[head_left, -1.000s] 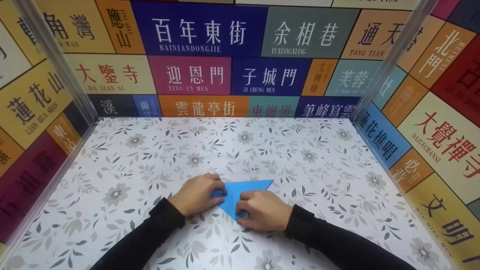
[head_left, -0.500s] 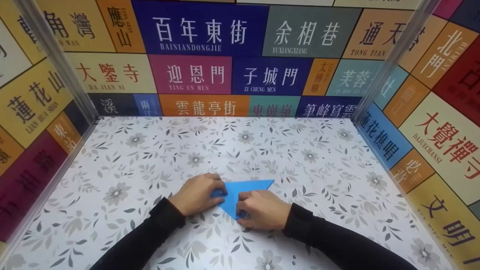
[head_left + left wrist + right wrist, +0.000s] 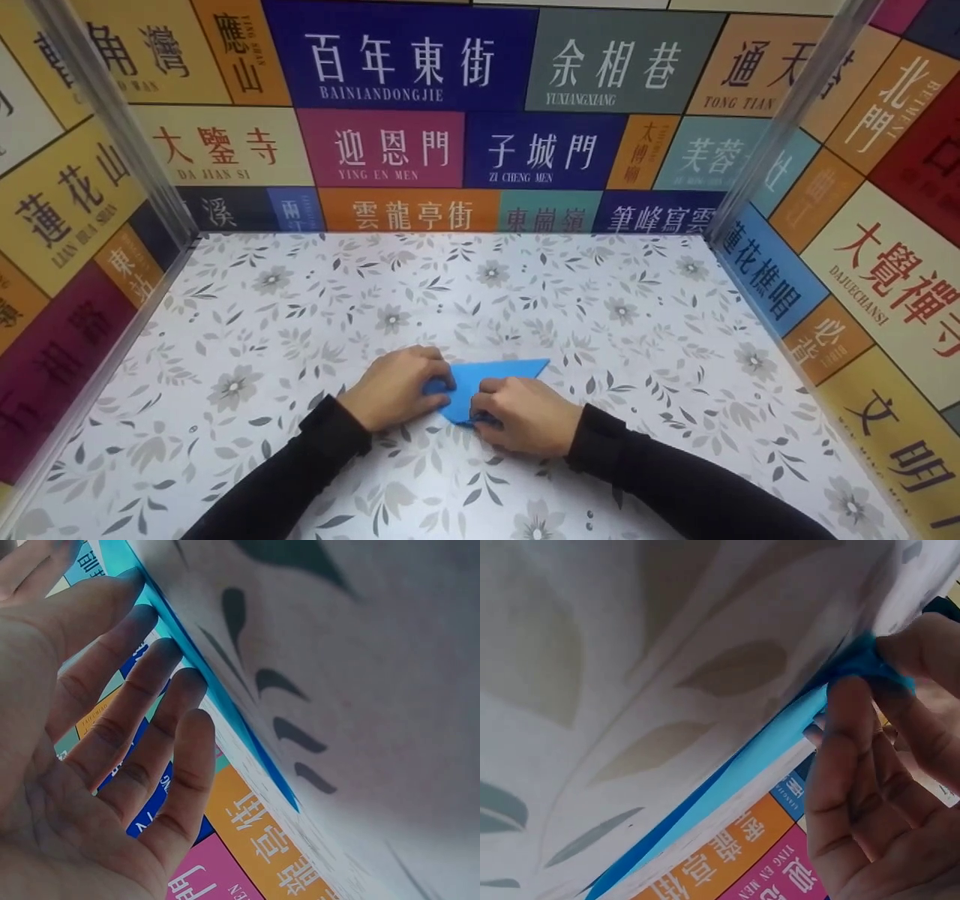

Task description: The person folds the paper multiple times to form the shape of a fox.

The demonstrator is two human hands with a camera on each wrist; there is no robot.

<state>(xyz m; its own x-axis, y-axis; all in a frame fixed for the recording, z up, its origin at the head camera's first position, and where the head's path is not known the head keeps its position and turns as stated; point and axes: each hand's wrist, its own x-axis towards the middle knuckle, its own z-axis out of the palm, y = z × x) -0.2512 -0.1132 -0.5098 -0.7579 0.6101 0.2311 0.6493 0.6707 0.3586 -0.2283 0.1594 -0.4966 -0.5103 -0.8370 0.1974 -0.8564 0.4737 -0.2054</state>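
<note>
A folded sheet of blue paper [image 3: 499, 369] lies on the patterned tabletop, its long far edge running to a sharp point at the right. My left hand [image 3: 401, 390] rests on its left part. The left wrist view shows fairly straight fingers with the tips against the paper [image 3: 234, 716]. My right hand [image 3: 529, 416] pinches the near corner between thumb and fingers, and the right wrist view shows that corner bent up in the grip. Seen from that side, the paper [image 3: 761, 750] is a thin, low layered strip. The left corner is hidden under the left hand.
The tabletop [image 3: 315, 300] has a white cover printed with grey flowers and leaves. Colourful panels with Chinese lettering [image 3: 397, 60] stand along the back and both sides, with clear upright strips [image 3: 780, 112] at the corners.
The paper's near tip, sharp and pointing toward me before, is now turned up, leaving a blunter near edge. My right fingers moved slightly away from me with it; the left hand stayed put.
</note>
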